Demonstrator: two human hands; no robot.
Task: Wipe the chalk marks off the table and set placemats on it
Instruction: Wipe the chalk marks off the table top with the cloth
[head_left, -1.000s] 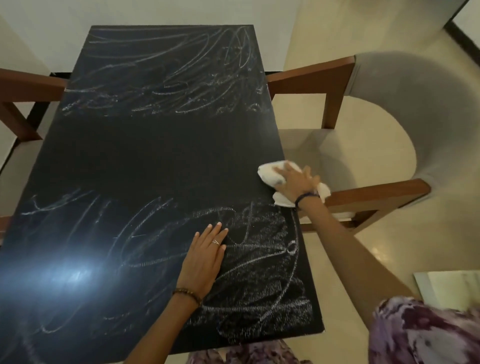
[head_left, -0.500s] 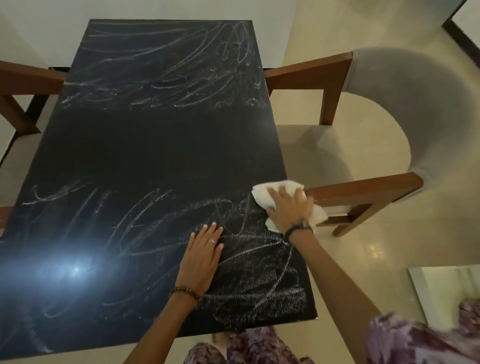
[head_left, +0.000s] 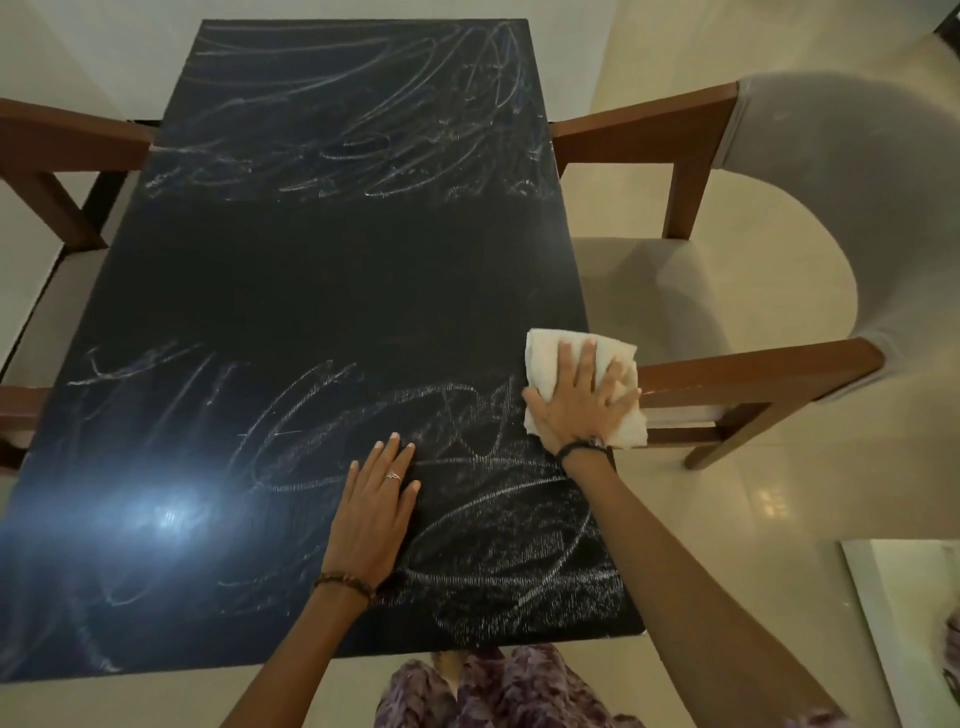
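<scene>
A thin silver ring (head_left: 393, 475) and brown beaded bracelet (head_left: 344, 583) are worn on the left hand (head_left: 375, 512); a black wristband (head_left: 582, 447) is worn on the right hand (head_left: 579, 402); purple patterned clothing (head_left: 498, 691) is seen below.

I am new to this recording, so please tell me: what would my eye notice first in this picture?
First, the black table, with white chalk scribbles across its far end and near end and a clean dark band between. Next, the right hand pressing a white cloth flat at the table's right edge, while the left hand rests flat on the near scribbles.

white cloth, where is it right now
In the head view the white cloth lies at the table's right edge under the flat right hand, beside the wooden chair arm.
</scene>
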